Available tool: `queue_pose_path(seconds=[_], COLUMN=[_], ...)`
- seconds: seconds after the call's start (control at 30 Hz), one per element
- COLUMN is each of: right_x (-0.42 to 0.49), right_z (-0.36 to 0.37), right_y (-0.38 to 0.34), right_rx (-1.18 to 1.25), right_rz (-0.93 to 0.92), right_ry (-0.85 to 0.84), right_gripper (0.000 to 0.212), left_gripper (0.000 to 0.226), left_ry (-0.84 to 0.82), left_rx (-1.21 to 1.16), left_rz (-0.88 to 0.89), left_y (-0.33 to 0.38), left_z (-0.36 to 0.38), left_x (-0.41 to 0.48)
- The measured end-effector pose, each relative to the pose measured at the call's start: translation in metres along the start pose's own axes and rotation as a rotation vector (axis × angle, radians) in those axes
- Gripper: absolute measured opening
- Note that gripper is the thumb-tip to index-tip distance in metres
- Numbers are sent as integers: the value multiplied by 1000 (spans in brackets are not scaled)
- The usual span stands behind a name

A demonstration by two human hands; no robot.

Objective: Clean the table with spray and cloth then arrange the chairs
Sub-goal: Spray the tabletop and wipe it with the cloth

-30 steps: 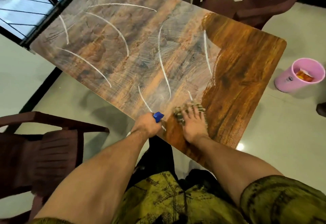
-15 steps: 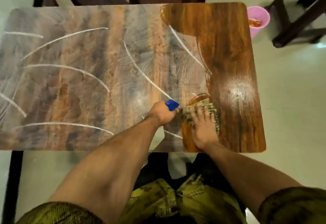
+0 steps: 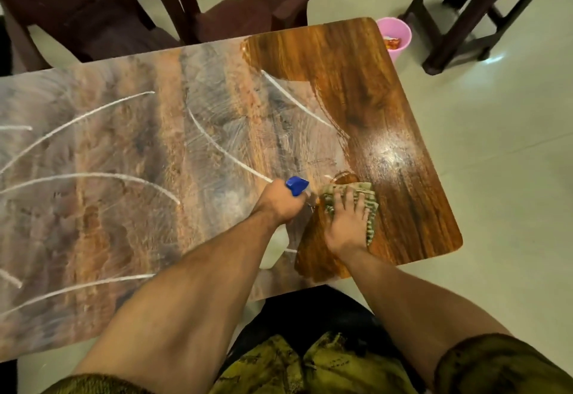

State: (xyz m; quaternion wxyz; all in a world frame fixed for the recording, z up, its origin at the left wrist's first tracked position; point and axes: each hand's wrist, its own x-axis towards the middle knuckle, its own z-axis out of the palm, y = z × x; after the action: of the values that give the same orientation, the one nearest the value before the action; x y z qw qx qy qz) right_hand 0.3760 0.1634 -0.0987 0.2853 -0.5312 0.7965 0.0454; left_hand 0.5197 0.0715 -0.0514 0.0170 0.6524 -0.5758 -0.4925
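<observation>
A wooden table (image 3: 366, 89) fills the view; its left and middle are dull with a grey film and white arcs, its right end is glossy brown. My left hand (image 3: 277, 203) grips a spray bottle (image 3: 297, 185) with a blue head, whose pale body hangs below my wrist. My right hand (image 3: 347, 223) lies flat, fingers spread, on a green checked cloth (image 3: 370, 207) at the border between dull and glossy wood, near the table's front edge. Two dark brown chairs (image 3: 93, 12) stand behind the far edge.
A pink bin (image 3: 400, 37) with wrappers inside stands on the pale floor beyond the table's far right corner. A dark wooden stool or bench frame (image 3: 465, 15) is at the top right. Open floor lies to the right of the table.
The view has swung so the table now lies across the frame. My right hand and the cloth have slid a little forward on the wood; the left hand stays closed on the bottle.
</observation>
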Motion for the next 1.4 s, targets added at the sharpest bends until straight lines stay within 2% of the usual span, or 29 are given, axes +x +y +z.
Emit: queue_pose_path(seconds=[0.1, 0.17, 0.2, 0.3, 0.33, 0.37, 0.4, 0.5, 0.53, 0.57, 0.6, 0.63, 0.7, 0.73, 0.77, 0.8, 0.87, 0.9, 0.93, 0.97, 1.0, 1.07, 1.13, 1.23, 1.27, 1.3, 1.33, 1.4], right_x=[8, 30, 48, 106, 117, 123, 123, 105, 119, 135, 154, 169, 188, 189, 187, 181, 168, 170, 176, 189, 200, 214, 231, 247, 247, 244, 239, 236], right_z=[-12, -24, -34, -61, -64, -64, -56, -46, -55, -64, -71, -79, -89, -90, -85, -80, -75, -79, -82, -85, -85, -90, -95, -100, -99, -95, -89, -90], right_y=[11, 30, 34, 20, 8, -5, -17, -20, -11, -3, 1, 2, -11, -26, -42, -56, -66, -64, -58, -56, -51, -46, -52, -77, -87, -96, -102, -103], right_rx=[-156, -285, -291, -40, 0, -35, -104, -298, -333, -349, -359, -316, -132, -87, -112, -173, -303, -330, -325, -309, -267, -147, -23, 53, 26, -46, -135, -257], right_rz=[-403, -490, -425, 77, 146, 86, -76, -772, -916, -948, -885, -707, -236, -119, -140, -290, -710, -843, -889, -851, -731, -379, -121, 75, 59, -50, -257, -740], right_ry=[-66, -65, -45, 84, 106, 87, 42, -133, -165, -163, -133, -78, 38, 68, 68, 32, -111, -162, -158, -115, -54, 76, 159, 190, 182, 161, 138, -12], right_gripper=[62, 63, 63, 64, 65, 65, 65, 64, 64, 62, 61, 61, 62, 64, 65, 66, 62, 59, 58, 58, 59, 62, 66, 70, 70, 68, 66, 63], left_gripper=[24, 18, 16, 16, 17, 18, 19, 17, 17, 19, 21, 24, 24, 19, 16, 17, 19, 21, 22, 23, 25, 24, 20, 22, 24, 26, 26, 24], left_ry=[4, -1, -6, 18, 43, 65, 72, 69, 67, 60, 61, 60, 73, 91, 104, 109, 108, 109, 116, 120, 114, 108, 124, 190, 213, 226, 232, 227], left_rx=[28, 52, 66, 42, 16, 0, -3, 29, 35, 32, 29, 28, 22, 16, 10, 8, 4, 4, -1, -26, -59, -122, -141, -148, -154, -151, -139, -117], left_rz=[16, 11, 2, -42, -52, -59, -64, -58, -56, -57, -59, -55, -53, -58, -69, -71, -69, -72, -73, -79, -84, -96, -85, -78, -81, -91, -100, -117], left_y=[17, 25, 29, 38, 40, 43, 47, 53, 58, 60, 62, 64, 65, 67, 69, 71, 76, 78, 79, 80, 79, 80, 81, 85, 85, 85, 86, 85], left_z=[-12, -19, -24, -35, -38, -42, -46, -51, -53, -55, -57, -59, -64, -66, -70, -72, -78, -80, -82, -86, -87, -90, -96, -106, -109, -112, -116, -125], left_x=[17, 28, 37, 60, 64, 70, 77, 89, 96, 100, 106, 109, 115, 117, 119, 122, 129, 133, 136, 140, 143, 145, 151, 161, 166, 171, 174, 185])
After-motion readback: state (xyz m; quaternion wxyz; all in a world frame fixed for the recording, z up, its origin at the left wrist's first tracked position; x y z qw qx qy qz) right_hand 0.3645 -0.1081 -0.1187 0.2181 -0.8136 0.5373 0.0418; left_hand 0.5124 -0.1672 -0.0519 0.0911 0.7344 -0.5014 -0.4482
